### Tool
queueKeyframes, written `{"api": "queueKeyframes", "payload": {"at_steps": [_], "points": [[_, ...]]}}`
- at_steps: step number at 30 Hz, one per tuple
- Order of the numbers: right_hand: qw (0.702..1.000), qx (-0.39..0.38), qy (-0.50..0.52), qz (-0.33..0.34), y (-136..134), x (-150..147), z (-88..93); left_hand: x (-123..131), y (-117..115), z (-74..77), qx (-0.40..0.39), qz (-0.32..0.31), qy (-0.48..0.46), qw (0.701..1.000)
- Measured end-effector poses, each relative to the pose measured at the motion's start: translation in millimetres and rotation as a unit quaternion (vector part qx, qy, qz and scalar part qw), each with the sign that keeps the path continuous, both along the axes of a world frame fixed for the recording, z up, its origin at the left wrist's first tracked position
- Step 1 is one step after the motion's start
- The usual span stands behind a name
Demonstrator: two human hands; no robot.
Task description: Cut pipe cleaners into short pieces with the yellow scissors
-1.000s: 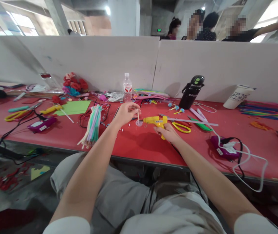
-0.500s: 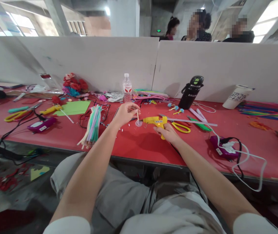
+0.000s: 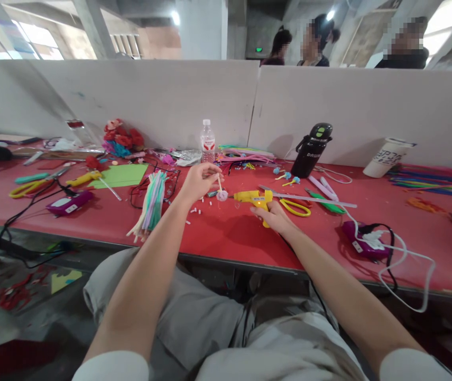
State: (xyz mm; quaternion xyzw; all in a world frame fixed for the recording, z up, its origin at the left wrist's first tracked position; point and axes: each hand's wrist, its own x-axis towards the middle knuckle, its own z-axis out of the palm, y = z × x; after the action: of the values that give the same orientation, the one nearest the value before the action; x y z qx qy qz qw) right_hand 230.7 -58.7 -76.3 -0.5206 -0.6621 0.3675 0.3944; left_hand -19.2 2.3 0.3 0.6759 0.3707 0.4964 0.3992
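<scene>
Pinched in the fingertips of my left hand point(image 3: 199, 184) is a pale fuzzy stem point(image 3: 220, 182), its lower end carrying a small lilac flower-like piece point(image 3: 222, 196). My right hand point(image 3: 276, 216) grips a yellow hot glue gun point(image 3: 254, 197) by the handle. The gun's nozzle points left, close to the lilac piece; whether they touch I cannot tell. A long translucent glue stick point(image 3: 321, 200) sticks out behind the gun. Small white bits point(image 3: 196, 210) lie on the red table below my left hand.
Left of my left arm lies a bundle of pastel pipe cleaners point(image 3: 150, 203). A water bottle point(image 3: 207, 143) and black flask point(image 3: 312, 151) stand behind. Yellow-handled scissors point(image 3: 295, 207), a green tool point(image 3: 329, 204) and a purple box with cables point(image 3: 362, 241) lie to the right.
My left hand has shifted slightly left and up with the stem, bringing the lilac piece off to the left of the nozzle. The glue gun stays almost still. More white bits show on the table.
</scene>
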Motion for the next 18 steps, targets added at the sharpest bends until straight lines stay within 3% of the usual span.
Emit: {"api": "queueKeyframes", "payload": {"at_steps": [2, 5, 8, 12, 18], "points": [[0.998, 0.047, -0.030, -0.008, 0.7, 2.0, 0.5, -5.3, -0.3, 4.9, 0.005, 0.011, -0.008, 1.000], [0.985, 0.101, -0.122, -0.071, 4.6, 7.0, -1.9, -13.2, -0.6, 11.5, 0.010, 0.022, -0.013, 1.000], [0.960, 0.121, -0.222, -0.120, 10.2, 12.8, -6.7, -18.9, -0.5, 15.9, 0.023, 0.029, -0.019, 0.999], [0.941, 0.123, -0.290, -0.122, 11.0, 22.1, -6.7, -23.4, 1.8, 16.9, 0.030, 0.034, -0.029, 0.999], [0.918, 0.134, -0.308, -0.211, -26.3, 39.8, 13.9, -28.9, 4.7, 15.2, 0.032, 0.050, -0.015, 0.998]]}}
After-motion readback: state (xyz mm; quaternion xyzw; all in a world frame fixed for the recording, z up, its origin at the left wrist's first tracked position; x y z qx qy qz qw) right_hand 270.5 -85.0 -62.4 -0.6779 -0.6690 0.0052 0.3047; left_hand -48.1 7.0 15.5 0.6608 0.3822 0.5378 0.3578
